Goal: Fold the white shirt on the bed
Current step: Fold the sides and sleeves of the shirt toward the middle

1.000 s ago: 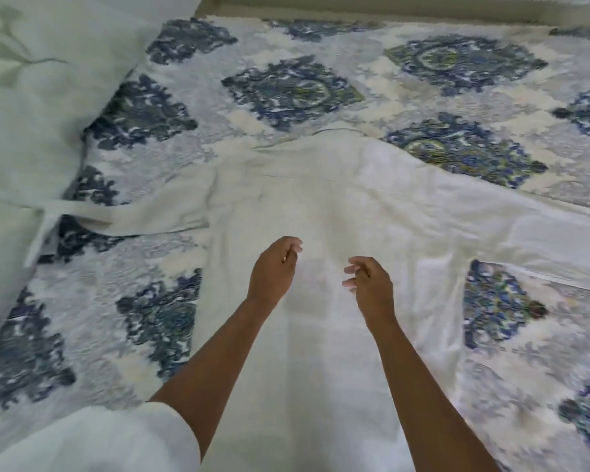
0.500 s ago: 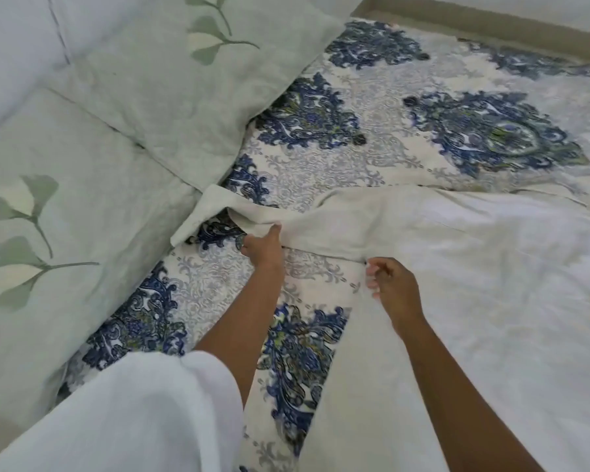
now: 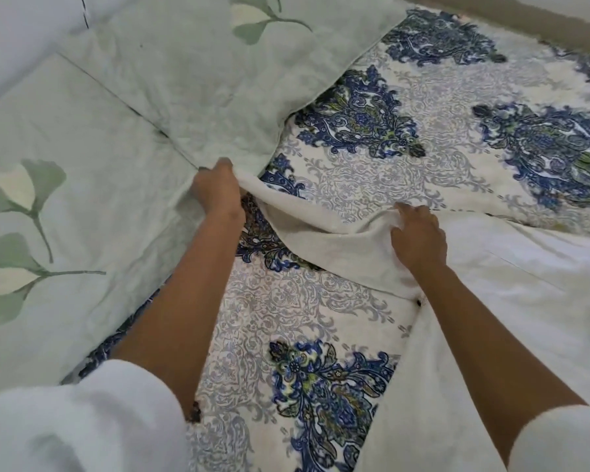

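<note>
In the head view, your left hand has its fingers curled round the cuff end of the white shirt, pinching the cloth and lifting it slightly right where the bed cover meets the two pale green leaf-print pillows at the left edge of the bed. From that grip the shirt sleeve runs slack and rumpled across the blue-and-white pattern toward your right hand. That hand lies palm down on the sleeve near the shoulder, its fingers fairly straight and spread, pressing into a small ridge of cloth rather than closing round it. The body of the shirt lies spread over the right side of the bed, reaching down to its near edge beneath your right forearm.
</note>
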